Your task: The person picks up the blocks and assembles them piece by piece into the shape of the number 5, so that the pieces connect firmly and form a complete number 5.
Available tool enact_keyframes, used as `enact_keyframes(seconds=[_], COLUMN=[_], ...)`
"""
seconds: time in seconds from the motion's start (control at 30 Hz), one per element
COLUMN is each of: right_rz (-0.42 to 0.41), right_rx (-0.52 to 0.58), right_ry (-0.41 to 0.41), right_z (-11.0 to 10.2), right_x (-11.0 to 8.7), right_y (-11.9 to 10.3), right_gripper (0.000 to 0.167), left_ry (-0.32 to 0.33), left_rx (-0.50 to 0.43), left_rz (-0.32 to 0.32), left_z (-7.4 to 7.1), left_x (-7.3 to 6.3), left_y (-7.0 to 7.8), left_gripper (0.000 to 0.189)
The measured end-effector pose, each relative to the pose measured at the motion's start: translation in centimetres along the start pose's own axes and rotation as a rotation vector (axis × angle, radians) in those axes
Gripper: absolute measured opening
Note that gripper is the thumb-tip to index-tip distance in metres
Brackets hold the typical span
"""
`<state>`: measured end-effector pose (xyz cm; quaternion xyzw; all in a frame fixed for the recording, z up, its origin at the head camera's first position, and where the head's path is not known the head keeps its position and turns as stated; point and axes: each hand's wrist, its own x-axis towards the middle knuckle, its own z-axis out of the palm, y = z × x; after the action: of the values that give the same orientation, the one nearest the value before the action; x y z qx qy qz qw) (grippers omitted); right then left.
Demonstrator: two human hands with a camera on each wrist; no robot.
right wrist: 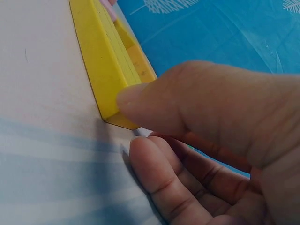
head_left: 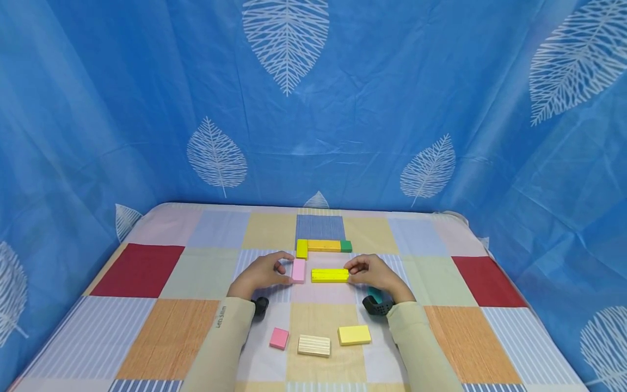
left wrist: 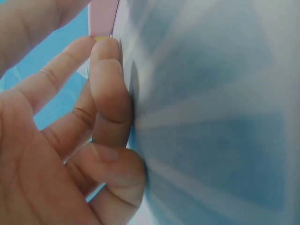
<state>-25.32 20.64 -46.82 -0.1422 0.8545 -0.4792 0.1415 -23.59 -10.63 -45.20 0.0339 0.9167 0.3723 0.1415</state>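
Note:
My left hand (head_left: pixel 264 272) is at the left side of an upright-lying pink block (head_left: pixel 298 270), thumb at its near end and index finger at its far end. In the left wrist view the pink block (left wrist: pixel 102 18) shows at the top, and the other fingers curl loosely by the cloth. A long bright yellow block (head_left: pixel 330 276) lies crosswise to the right of the pink one, with a narrow gap between. My right hand (head_left: pixel 376 274) pinches its right end; the right wrist view shows the thumb on the corner of the yellow block (right wrist: pixel 101 61).
Beyond the hands, a short yellow block (head_left: pixel 302 249), an orange block (head_left: pixel 324 246) and a green block (head_left: pixel 345 246) form a row. Nearer me lie a small pink block (head_left: pixel 279 338), a striped wooden block (head_left: pixel 314 345) and a pale yellow block (head_left: pixel 354 335). A teal block (head_left: pixel 375 294) is partly hidden by the right wrist.

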Motion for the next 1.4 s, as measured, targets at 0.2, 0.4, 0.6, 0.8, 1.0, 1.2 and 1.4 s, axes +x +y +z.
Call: enact_keyframes(seconds=[0.2, 0.4, 0.6, 0.8, 1.0, 1.2, 1.4], right_rz=[-0.009, 0.005, 0.025, 0.047, 0.046, 0.022, 0.021], right_rx=[-0.002, 0.005, -0.007, -0.024, -0.029, 0.005, 0.01], right_ry=[-0.003, 0.005, 0.015, 0.032, 0.031, 0.01, 0.019], right_z=[-0.05, -0.02, -0.03, -0.01, 0.02, 0.05, 0.18], right_x=[0.13, 0.11, 0.24, 0.52, 0.54, 0.32, 0.44], right_y=[0.34, 0.12, 0.05, 0.38, 0.31, 0.15, 0.15], right_gripper=[0.025, 0.026, 0.026, 0.024, 0.024, 0.027, 0.026], left_ry=[0.009, 0.018, 0.022, 0.022, 0.023, 0.018, 0.019], left_rx=[0.019, 0.035, 0.039, 0.056, 0.068, 0.059, 0.058], left_rz=[0.003, -0.008, -0.019, -0.03, -0.037, -0.035, -0.023], left_z=[-0.02, 0.04, 0.11, 0.11, 0.08, 0.06, 0.06], left_x=[-0.03, -0.05, 0.27, 0.3, 0.17, 0.2, 0.21], left_y=[0.22, 0.42, 0.43, 0.66, 0.94, 0.8, 0.71], left_gripper=[0.058, 0.055, 0.054, 0.054, 0.053, 0.054, 0.053])
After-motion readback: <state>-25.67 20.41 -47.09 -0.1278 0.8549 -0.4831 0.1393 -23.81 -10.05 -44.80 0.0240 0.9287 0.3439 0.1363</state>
